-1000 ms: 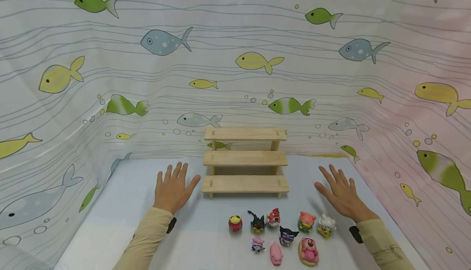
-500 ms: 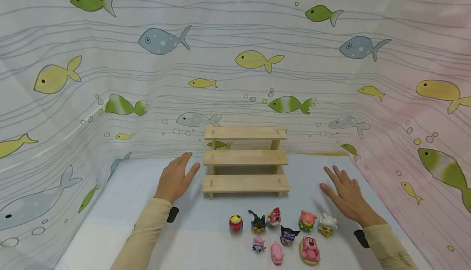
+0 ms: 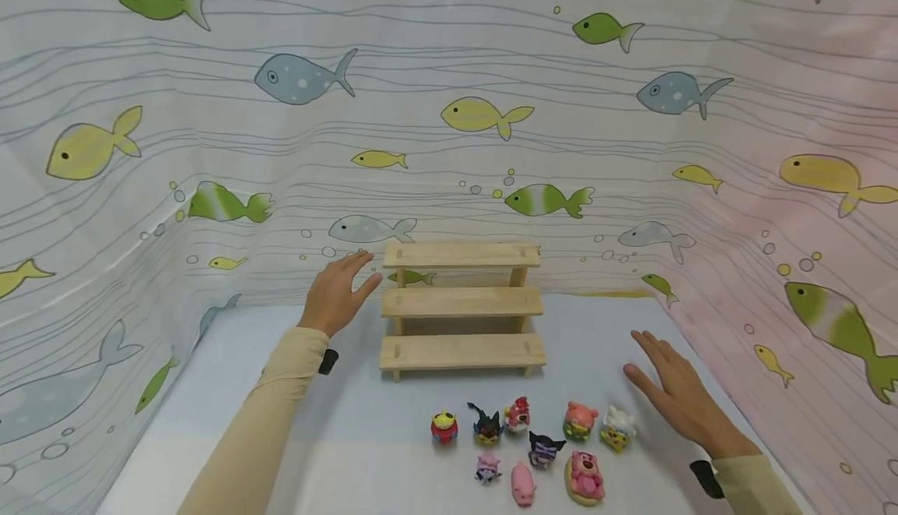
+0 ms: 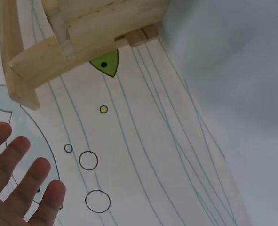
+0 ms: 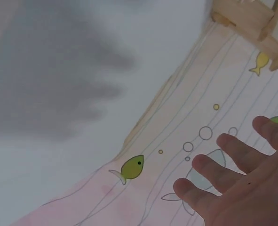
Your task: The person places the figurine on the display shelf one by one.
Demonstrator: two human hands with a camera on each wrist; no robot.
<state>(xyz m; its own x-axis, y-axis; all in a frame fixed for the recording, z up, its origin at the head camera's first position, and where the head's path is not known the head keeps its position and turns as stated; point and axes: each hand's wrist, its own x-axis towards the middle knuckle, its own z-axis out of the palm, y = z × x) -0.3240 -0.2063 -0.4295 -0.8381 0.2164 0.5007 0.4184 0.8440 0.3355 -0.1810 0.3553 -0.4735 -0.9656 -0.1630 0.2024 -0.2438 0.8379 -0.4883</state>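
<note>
While nine figurines [image 3: 544, 451] sit spaced towards the near edge of the tabletop [image 3: 372, 429], apparently so none hides another, the right hand [image 3: 678, 395] and left hand [image 3: 334, 294] hover empty, fingers [image 5: 217, 173] apart, the left beside a wooden shelf [image 3: 463, 302] near the back edge, presumably stepped to show every tier.

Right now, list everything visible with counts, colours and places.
Flat table: one, white, foreground
Three-tier wooden shelf: one, pale tan, table's back middle
Round figurine: one, red and yellow, cluster's left
Long-tailed figurine: one, blackish, right of that
Crested figurine: one, red and white, next right
Round-eared figurine: one, coral and green, back right
Fluffy-topped figurine: one, white and yellow, rightmost
Point-eared figurine: one, black and purple, mid-cluster
Tiny figurine, pig figurine, bear figurine: three, mostly pink, front
Fish-print sheeting: count unclear, whitish, around table
Fabric sleeves: two, beige, bottom edge
Wrist devices: two, black, at cuffs
Left hand: one, bare, left of shelf
Right hand: one, bare, table's right
</note>
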